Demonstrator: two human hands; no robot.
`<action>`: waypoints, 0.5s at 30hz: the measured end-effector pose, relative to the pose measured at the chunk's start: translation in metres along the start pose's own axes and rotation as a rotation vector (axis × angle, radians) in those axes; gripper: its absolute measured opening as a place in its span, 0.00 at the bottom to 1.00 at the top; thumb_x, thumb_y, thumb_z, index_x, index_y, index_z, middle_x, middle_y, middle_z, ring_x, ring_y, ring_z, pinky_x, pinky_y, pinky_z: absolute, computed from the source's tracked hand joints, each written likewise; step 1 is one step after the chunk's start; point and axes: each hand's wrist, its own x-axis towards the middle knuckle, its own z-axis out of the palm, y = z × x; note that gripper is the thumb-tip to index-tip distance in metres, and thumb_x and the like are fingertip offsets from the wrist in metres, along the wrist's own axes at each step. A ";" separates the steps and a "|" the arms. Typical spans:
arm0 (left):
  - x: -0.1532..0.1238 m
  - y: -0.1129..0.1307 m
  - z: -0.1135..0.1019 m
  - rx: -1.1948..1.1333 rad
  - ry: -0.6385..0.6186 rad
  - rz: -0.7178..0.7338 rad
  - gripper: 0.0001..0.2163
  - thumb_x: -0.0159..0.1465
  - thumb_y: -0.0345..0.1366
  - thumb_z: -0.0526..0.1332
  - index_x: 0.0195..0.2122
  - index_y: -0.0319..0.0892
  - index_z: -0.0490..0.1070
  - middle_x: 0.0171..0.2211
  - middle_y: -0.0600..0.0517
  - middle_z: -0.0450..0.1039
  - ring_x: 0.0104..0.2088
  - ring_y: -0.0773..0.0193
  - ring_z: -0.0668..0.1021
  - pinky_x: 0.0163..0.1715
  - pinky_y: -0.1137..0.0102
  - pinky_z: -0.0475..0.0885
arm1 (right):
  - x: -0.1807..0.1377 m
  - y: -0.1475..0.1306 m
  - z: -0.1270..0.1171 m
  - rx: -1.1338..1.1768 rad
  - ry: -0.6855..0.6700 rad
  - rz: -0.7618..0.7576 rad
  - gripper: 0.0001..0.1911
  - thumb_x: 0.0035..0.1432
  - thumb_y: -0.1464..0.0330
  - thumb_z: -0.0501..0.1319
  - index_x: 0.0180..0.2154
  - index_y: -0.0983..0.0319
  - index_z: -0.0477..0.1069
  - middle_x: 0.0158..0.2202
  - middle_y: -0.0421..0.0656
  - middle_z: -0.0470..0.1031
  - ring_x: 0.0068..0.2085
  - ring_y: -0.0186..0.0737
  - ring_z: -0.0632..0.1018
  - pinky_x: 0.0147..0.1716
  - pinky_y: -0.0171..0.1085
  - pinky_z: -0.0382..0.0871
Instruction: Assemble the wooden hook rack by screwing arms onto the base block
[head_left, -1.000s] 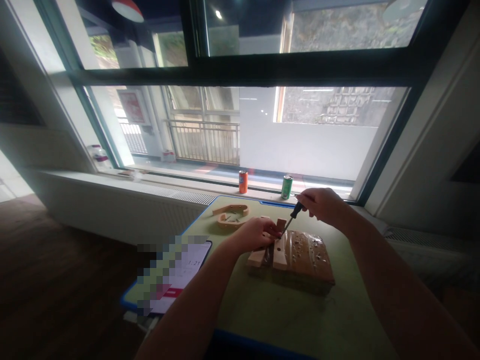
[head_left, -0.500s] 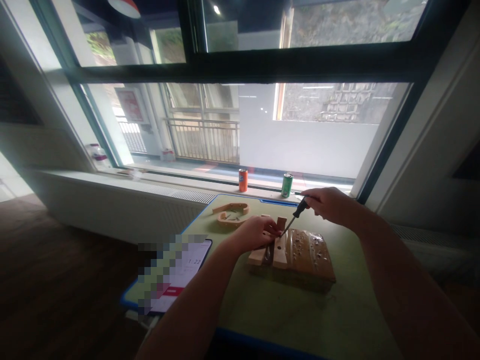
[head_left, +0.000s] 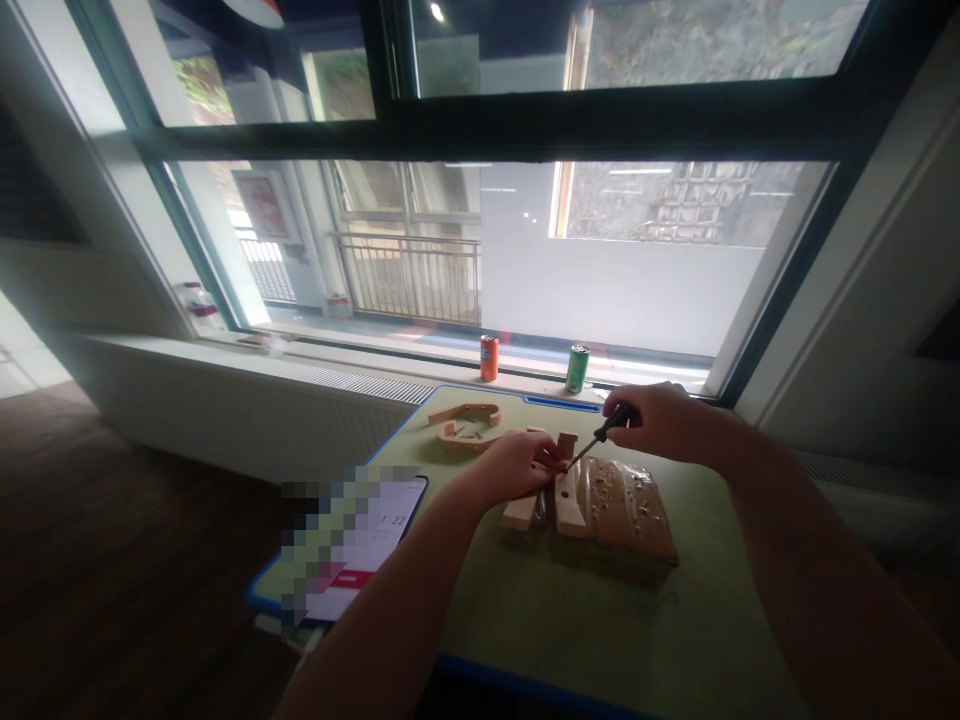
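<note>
My right hand (head_left: 658, 420) is closed round the black handle of a screwdriver (head_left: 600, 439) whose thin shaft slants down-left to a small light wooden piece (head_left: 568, 492). My left hand (head_left: 516, 463) is closed on that wooden assembly, pinning it down at its far end. The pieces lie on a brown wooden board (head_left: 619, 513) wrapped in clear film and dotted with holes, on a green table (head_left: 570, 620).
A curved wooden part (head_left: 466, 427) with small screws beside it lies at the table's far left. A tablet (head_left: 352, 545) sits at the left edge. An orange can (head_left: 488, 358) and a green can (head_left: 577, 368) stand on the window sill behind.
My right hand has dropped a little and tilted the screwdriver flatter. The left hand has stayed on the wooden piece. The view has shifted slightly.
</note>
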 end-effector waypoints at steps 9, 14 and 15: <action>0.001 -0.004 0.001 0.011 -0.005 -0.006 0.10 0.53 0.31 0.59 0.37 0.39 0.71 0.36 0.49 0.77 0.36 0.62 0.78 0.35 0.72 0.72 | 0.009 0.007 0.018 -0.139 -0.060 0.085 0.30 0.54 0.46 0.48 0.19 0.63 0.71 0.15 0.40 0.65 0.17 0.31 0.62 0.19 0.34 0.49; -0.002 -0.002 0.000 0.017 0.017 0.001 0.09 0.54 0.32 0.60 0.36 0.39 0.71 0.36 0.49 0.77 0.36 0.63 0.78 0.35 0.72 0.72 | 0.017 0.005 0.028 -0.009 -0.072 -0.024 0.19 0.55 0.55 0.53 0.31 0.61 0.75 0.24 0.41 0.73 0.24 0.33 0.69 0.23 0.33 0.56; -0.002 -0.001 0.001 0.012 0.018 0.004 0.08 0.54 0.32 0.60 0.36 0.39 0.71 0.36 0.49 0.77 0.36 0.63 0.78 0.34 0.72 0.72 | 0.017 0.005 0.026 0.029 -0.060 -0.036 0.17 0.54 0.56 0.54 0.32 0.60 0.75 0.26 0.41 0.74 0.25 0.33 0.70 0.24 0.33 0.57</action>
